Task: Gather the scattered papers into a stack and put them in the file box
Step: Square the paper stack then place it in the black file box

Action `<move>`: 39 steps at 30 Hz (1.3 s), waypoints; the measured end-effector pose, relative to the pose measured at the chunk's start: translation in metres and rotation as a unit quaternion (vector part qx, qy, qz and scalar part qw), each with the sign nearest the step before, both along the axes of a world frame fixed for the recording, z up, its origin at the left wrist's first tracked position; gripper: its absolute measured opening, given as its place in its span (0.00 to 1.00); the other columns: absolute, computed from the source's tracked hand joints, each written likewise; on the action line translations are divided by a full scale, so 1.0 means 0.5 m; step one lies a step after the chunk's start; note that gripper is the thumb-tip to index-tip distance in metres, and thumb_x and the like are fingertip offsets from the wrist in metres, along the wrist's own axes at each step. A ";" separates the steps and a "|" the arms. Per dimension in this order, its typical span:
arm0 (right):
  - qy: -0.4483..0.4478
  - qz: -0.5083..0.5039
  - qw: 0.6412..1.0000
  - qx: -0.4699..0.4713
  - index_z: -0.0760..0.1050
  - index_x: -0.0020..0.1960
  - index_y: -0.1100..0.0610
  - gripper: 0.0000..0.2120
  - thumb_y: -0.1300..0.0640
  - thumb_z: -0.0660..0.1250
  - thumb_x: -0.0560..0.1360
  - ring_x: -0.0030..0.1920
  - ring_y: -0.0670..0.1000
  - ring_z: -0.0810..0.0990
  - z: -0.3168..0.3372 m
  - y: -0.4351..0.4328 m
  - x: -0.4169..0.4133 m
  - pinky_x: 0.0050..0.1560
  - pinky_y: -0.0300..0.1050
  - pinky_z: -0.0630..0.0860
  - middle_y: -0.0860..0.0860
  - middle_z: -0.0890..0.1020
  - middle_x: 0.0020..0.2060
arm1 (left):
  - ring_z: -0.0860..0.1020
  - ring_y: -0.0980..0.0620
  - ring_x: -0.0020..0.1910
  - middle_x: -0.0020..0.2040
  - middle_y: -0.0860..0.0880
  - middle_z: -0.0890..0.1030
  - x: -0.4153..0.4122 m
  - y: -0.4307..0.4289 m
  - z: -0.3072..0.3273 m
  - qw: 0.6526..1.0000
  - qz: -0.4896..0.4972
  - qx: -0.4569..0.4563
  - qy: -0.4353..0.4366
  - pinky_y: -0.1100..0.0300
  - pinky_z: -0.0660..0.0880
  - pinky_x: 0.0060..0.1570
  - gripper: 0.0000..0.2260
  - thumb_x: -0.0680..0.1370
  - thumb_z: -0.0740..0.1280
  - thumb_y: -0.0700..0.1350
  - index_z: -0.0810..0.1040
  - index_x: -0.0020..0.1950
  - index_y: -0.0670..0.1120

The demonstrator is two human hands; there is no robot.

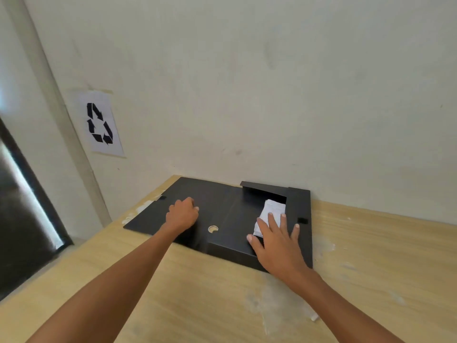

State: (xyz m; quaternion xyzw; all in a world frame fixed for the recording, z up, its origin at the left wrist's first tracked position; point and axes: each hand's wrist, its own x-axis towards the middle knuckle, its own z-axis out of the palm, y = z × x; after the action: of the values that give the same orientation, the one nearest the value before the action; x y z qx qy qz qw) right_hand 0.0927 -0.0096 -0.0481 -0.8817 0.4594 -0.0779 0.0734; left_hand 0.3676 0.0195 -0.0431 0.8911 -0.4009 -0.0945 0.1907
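Note:
A black file box lies open and flat on the wooden table against the wall, its lid spread out to the left. A white stack of papers rests inside the box tray. My right hand lies flat with fingers spread, its fingertips on the near end of the papers. On the lid, my left hand sits curled with the fingers bent under, pressing down. A round finger hole shows in the box spine between my hands.
The light wooden table has white scuffed patches near its right front. A wall runs just behind the box. A paper sign with a recycling symbol hangs on the wall at left. A dark doorway or panel stands far left.

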 end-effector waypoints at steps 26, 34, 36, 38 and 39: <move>0.050 -0.024 0.998 -0.017 0.51 0.81 0.47 0.36 0.32 0.37 0.78 0.80 0.63 0.48 -0.026 0.023 0.037 0.77 0.69 0.43 0.53 0.54 0.81 | 0.76 0.47 0.41 0.47 0.45 0.80 0.126 0.133 0.151 0.896 0.219 -0.358 0.148 0.54 0.72 0.44 0.15 0.84 0.58 0.51 0.77 0.48 0.43; -0.339 -0.077 0.923 0.166 0.64 0.76 0.50 0.23 0.46 0.57 0.83 0.76 0.61 0.64 0.041 0.038 -0.004 0.72 0.57 0.67 0.56 0.66 0.76 | 0.83 0.53 0.49 0.51 0.51 0.83 -0.116 0.100 0.277 0.841 -0.023 -0.496 0.213 0.56 0.81 0.52 0.14 0.87 0.53 0.51 0.77 0.62 0.49; -0.387 -0.086 0.907 0.142 0.67 0.74 0.52 0.20 0.50 0.57 0.84 0.70 0.56 0.72 0.054 0.034 -0.035 0.63 0.48 0.74 0.55 0.72 0.73 | 0.83 0.54 0.47 0.49 0.51 0.83 -0.169 0.090 0.265 0.847 -0.075 -0.475 0.226 0.57 0.81 0.51 0.15 0.87 0.54 0.50 0.78 0.61 0.48; -0.419 -0.082 0.895 0.129 0.69 0.73 0.54 0.19 0.51 0.56 0.84 0.63 0.52 0.74 0.071 0.029 -0.068 0.56 0.42 0.71 0.53 0.76 0.68 | 0.83 0.54 0.47 0.49 0.51 0.84 -0.216 0.079 0.240 0.868 -0.116 -0.432 0.216 0.60 0.80 0.50 0.15 0.87 0.55 0.48 0.81 0.60 0.46; -0.435 -0.080 0.887 0.134 0.69 0.72 0.55 0.18 0.51 0.55 0.85 0.60 0.49 0.74 0.080 0.025 -0.083 0.55 0.41 0.69 0.53 0.77 0.65 | 0.83 0.54 0.48 0.50 0.50 0.85 -0.239 0.075 0.223 0.879 -0.139 -0.405 0.209 0.64 0.79 0.48 0.15 0.86 0.56 0.48 0.82 0.59 0.46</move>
State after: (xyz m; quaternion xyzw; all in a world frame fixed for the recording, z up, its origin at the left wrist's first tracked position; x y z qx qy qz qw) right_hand 0.0514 0.0031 -0.0081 -0.7014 0.4570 -0.3970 0.3763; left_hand 0.2482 0.0572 0.0685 0.6309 -0.4751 -0.1333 0.5987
